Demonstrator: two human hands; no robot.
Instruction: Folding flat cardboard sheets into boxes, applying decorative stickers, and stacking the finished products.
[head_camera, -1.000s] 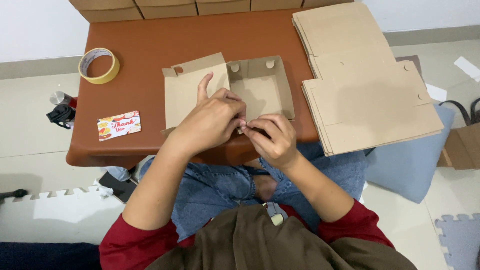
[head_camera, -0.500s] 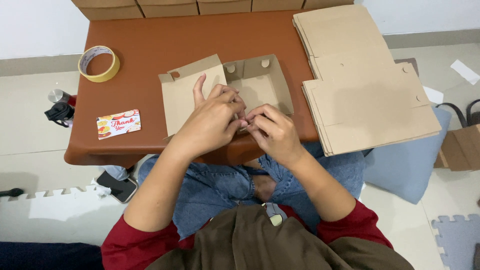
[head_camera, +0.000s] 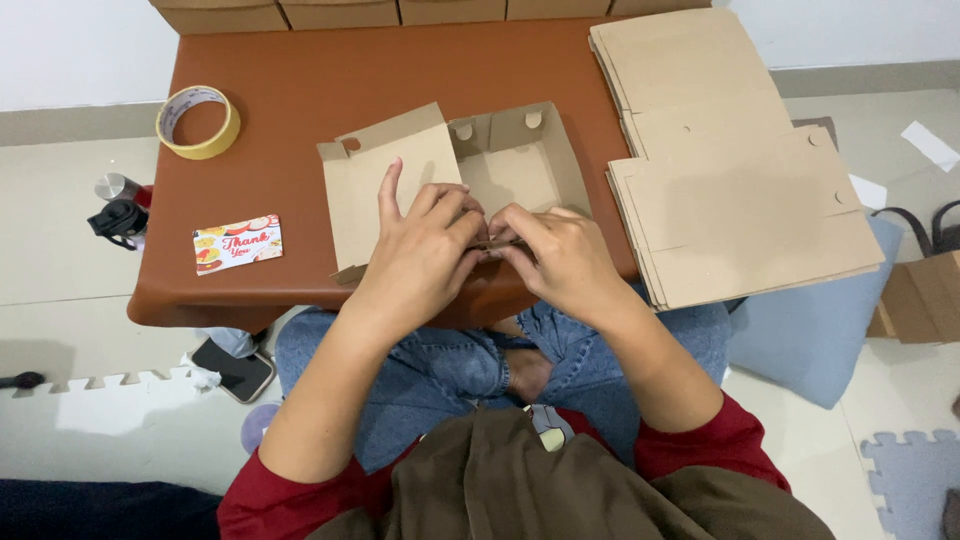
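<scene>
Both sets of fingers, left hand (head_camera: 420, 255) and right hand (head_camera: 560, 258), pinch the near wall of the half-folded cardboard box (head_camera: 500, 165) at the brown table (head_camera: 300, 90) front edge, hiding that wall, flat cardboard stack (head_camera: 740, 190) crowding the right.

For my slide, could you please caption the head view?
Both hands, left hand and right hand, pinch the near wall of a half-folded cardboard box on a brown table.
</scene>
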